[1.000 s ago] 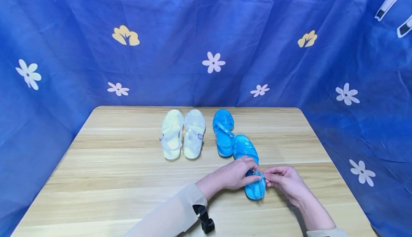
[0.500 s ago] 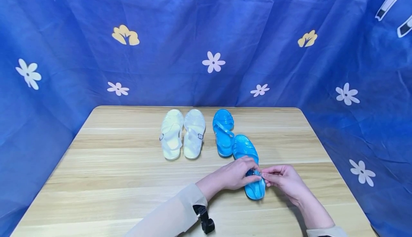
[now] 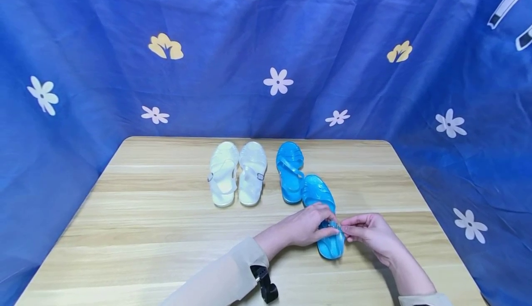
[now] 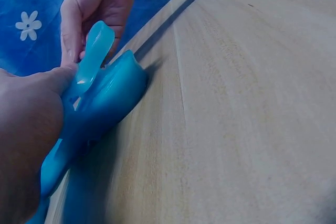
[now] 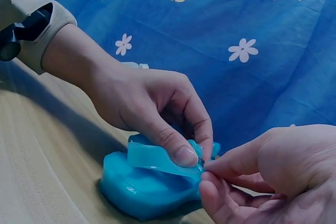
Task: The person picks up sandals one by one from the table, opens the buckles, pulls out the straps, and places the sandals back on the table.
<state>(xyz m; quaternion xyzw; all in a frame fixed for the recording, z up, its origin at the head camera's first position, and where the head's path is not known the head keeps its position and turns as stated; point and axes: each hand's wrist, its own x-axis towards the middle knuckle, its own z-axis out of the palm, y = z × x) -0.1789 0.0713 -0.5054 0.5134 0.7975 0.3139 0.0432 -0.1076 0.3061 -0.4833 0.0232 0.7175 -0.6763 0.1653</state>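
Head view: the near blue sandal (image 3: pixel 331 248) lies on the wood-grain counter (image 3: pixel 145 232) at five o'clock from centre, its toe pointing between eleven and twelve; the far blue sandal (image 3: pixel 290 172) lies at its eleven o'clock, so close that contact cannot be ruled out, and two white sandals (image 3: pixel 224 183) lie at its ten o'clock. The left hand (image 3: pixel 307 225) arches over the near blue sandal, thumb across the strap, while the right hand (image 3: pixel 370 234) meets it from three o'clock, thumb and forefinger together. Compared with half a second earlier, apart from a slight drift of the whole view, the right fingertips have eased outward a little; the sandal keeps its place, which suggests fine work on the fastening. Left wrist view: the heel strap (image 4: pixel 98 51) rises as a loop above the heel end, the left hand at nine o'clock and the right at eleven, behind it. Right wrist view: the left hand grips the strap between thumb and fingers, and the right pinches at a small metal fitting (image 5: pixel 202 162); whether strap end or metal is held cannot be told. The sandal is glossy and turquoise, apparently of soft, translucent plastic.
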